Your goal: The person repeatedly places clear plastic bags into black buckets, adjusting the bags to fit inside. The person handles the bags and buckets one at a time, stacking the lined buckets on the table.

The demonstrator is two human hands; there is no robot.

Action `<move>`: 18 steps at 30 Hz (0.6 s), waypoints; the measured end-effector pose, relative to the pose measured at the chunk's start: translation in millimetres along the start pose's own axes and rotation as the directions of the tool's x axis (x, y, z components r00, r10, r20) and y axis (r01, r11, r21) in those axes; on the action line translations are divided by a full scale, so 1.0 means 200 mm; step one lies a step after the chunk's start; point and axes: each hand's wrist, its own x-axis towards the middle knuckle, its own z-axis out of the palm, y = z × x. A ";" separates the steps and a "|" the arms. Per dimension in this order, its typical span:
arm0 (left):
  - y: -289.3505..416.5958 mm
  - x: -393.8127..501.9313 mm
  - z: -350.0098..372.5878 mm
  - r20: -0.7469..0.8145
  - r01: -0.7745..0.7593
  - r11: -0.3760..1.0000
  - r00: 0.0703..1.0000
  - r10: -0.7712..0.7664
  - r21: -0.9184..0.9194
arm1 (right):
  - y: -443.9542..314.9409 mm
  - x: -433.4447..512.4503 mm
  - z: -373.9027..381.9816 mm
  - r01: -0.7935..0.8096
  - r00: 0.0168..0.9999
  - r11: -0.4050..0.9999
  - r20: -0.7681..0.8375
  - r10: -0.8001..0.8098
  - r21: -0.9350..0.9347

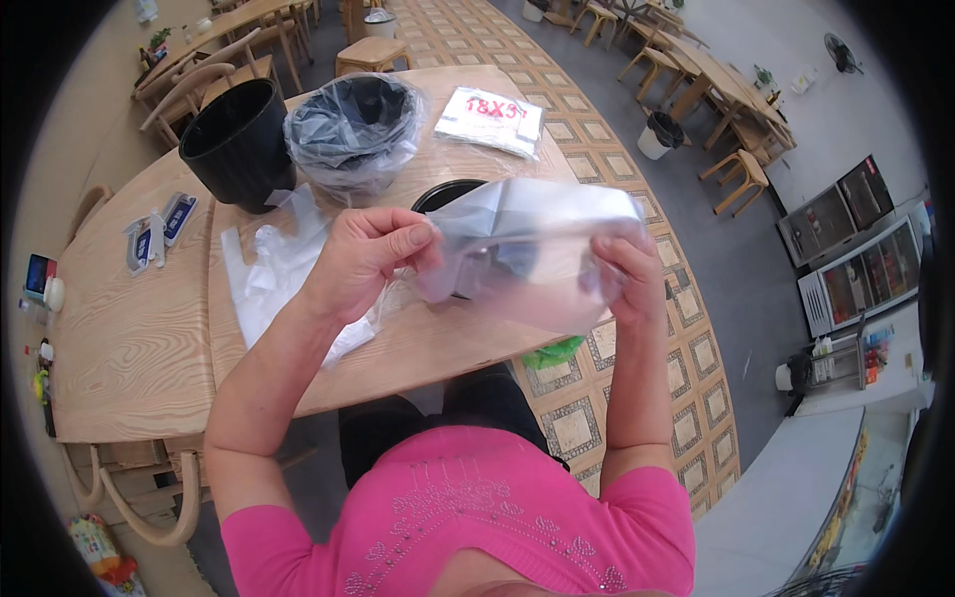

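A translucent plastic bag (552, 224) is stretched between my two hands, partly blurred. My left hand (380, 250) pinches one edge between thumb and fingers; my right hand (630, 269) grips the opposite side. Behind the bag, a round black container (440, 195) shows only in part on the wooden table (134, 336). White plastic bags (261, 276) lie crumpled under and beside my left forearm. Farther back stand a black plastic bin (239, 149) and another black bin lined with a clear bag (354, 134). To their right lies a flat pack of plastic bags (489, 123) bearing red print.
Two blue-and-white packets (160, 231) lie on the table's left part. A wooden chair (186, 492) stands at the near left edge, a wooden stool (373, 54) beyond the far edge. Something green (553, 352) is below the table's right edge. Glass-door refrigerators (869, 272) stand at right.
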 end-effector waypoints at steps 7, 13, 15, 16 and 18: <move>0.06 0.03 0.06 -0.091 -0.097 0.991 0.990 0.106 0.095 | 0.02 0.05 0.09 0.463 0.743 0.473 0.036 -0.668 -0.750; 0.07 0.04 0.22 -0.040 -0.118 0.944 0.990 0.137 0.309 | 0.08 -0.02 0.44 0.302 0.935 0.713 0.342 -0.093 -0.632; 0.08 0.04 0.24 0.007 -0.160 0.892 0.985 0.174 0.423 | 0.06 0.01 0.47 0.278 0.927 0.698 0.374 -0.015 -0.660; 0.09 0.04 0.24 0.015 -0.146 0.857 0.987 0.160 0.494 | 0.05 0.01 0.51 0.281 0.932 0.744 0.359 -0.060 -0.606; 0.13 0.04 0.25 0.020 -0.104 0.842 0.994 0.111 0.529 | 0.03 -0.01 0.54 0.331 0.922 0.731 0.370 -0.116 -0.597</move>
